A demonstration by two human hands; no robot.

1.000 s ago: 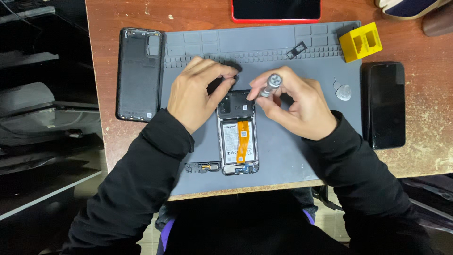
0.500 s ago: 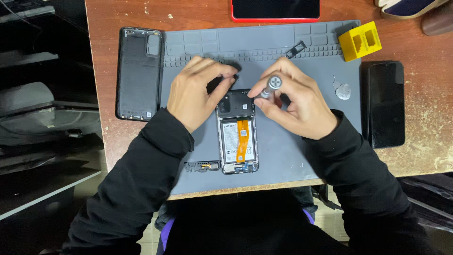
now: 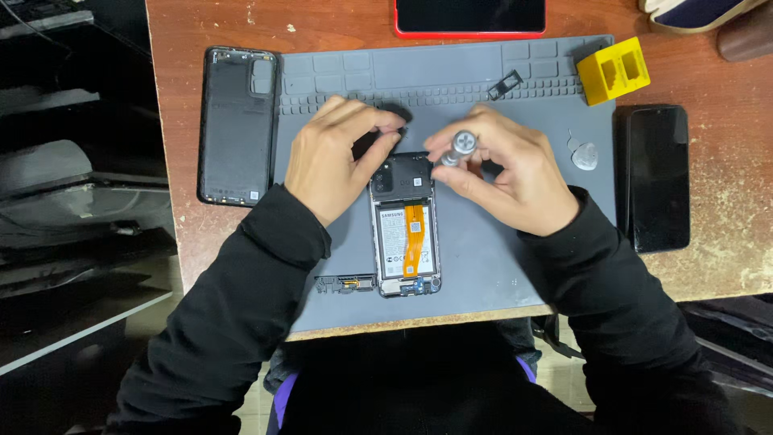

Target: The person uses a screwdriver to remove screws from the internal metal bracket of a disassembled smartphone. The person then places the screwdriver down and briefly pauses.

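Note:
An opened phone (image 3: 405, 234) lies back-up on the grey work mat (image 3: 475, 266), showing its battery and an orange flex cable. My right hand (image 3: 503, 173) grips a silver screwdriver (image 3: 456, 150), held upright over the phone's top right corner. My left hand (image 3: 336, 157) rests on the phone's top left corner, thumb and fingers pinched around a small dark part that I cannot make out. Both arms are in black sleeves.
The removed black back cover (image 3: 238, 125) lies left of the mat. A yellow block (image 3: 614, 72) and a small black tray piece (image 3: 505, 84) sit at the mat's top. A dark phone (image 3: 658, 177) lies right, a red-edged device (image 3: 469, 18) at the top, a small frame part (image 3: 345, 283) near the bottom edge.
My right hand with the screwdriver has shifted slightly left and down, closer to the phone's top edge. My left hand has stayed in place.

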